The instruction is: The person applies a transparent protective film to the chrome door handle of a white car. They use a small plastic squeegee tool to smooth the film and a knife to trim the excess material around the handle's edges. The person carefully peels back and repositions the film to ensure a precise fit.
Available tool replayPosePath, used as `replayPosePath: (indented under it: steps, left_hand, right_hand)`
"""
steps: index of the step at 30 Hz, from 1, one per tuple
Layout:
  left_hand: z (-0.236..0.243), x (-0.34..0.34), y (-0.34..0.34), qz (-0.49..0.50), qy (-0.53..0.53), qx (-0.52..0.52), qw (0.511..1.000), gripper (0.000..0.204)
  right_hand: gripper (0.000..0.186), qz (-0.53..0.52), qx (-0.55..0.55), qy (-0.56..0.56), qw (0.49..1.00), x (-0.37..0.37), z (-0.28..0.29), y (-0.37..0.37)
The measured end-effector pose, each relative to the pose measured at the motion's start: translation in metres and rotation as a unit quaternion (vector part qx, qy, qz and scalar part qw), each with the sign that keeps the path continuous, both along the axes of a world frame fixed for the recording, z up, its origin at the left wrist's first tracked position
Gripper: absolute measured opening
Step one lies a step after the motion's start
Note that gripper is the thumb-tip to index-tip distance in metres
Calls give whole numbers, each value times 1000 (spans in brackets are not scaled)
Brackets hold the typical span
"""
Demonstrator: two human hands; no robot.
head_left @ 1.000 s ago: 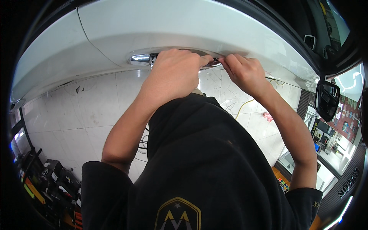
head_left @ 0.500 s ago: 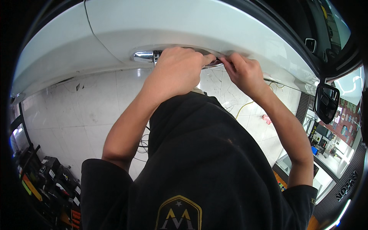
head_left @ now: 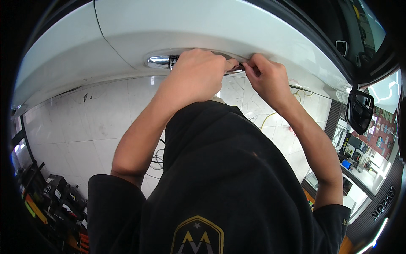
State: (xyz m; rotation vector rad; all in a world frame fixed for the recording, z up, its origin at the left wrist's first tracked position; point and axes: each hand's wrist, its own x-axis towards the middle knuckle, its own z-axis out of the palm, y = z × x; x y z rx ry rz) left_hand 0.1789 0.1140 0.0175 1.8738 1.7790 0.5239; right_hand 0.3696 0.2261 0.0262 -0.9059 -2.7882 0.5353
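Note:
A chrome car door handle [head_left: 158, 62] runs along the white door [head_left: 190, 21] in front of me. My left hand [head_left: 198, 76] lies over the middle of it, fingers curled round it and index finger reaching toward its right end. Most of the handle is hidden under this hand. At that right end, my right hand [head_left: 269, 80] is closed in a pinch, thumb and forefinger pressed together beside my left fingertip. Something dark and small shows between the two hands, but what the right fingertips hold cannot be made out.
The side mirror [head_left: 360, 112] sticks out at the right. Black cables [head_left: 157, 160] and a yellow cord [head_left: 267, 120] lie on the pale tiled floor [head_left: 95, 120]. Black boxes [head_left: 63, 192] stand at lower left. A bright shop interior [head_left: 366, 163] is at right.
My right hand has shifted very slightly, its knuckles a little higher, still pinching at the handle's right end. The left hand stays on the handle.

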Motion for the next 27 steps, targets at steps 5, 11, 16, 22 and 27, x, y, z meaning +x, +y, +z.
replayPosePath:
  steps: [5, 11, 16, 22, 27]
  left_hand:
    - [3, -3, 6, -25, 10, -4, 1000, 45]
    - [4, -2, 2, -14, 36, -14, 999, 46]
    - [8, -2, 1, -10, 48, -19, 999, 50]
    - [8, 2, -3, 4, 52, -9, 999, 50]
    - [9, 8, -7, 25, 53, -11, 998, 50]
  right_hand:
    - [16, 9, -3, -8, 1000, 0, 2, 1]
    - [14, -5, -15, 15, 1000, 0, 0, -3]
    - [14, -29, -37, 10, 999, 6, -2, 0]
    - [9, -38, -60, 25, 997, 10, 1, -7]
    - [12, -42, -17, 69, 997, 11, -5, -26]
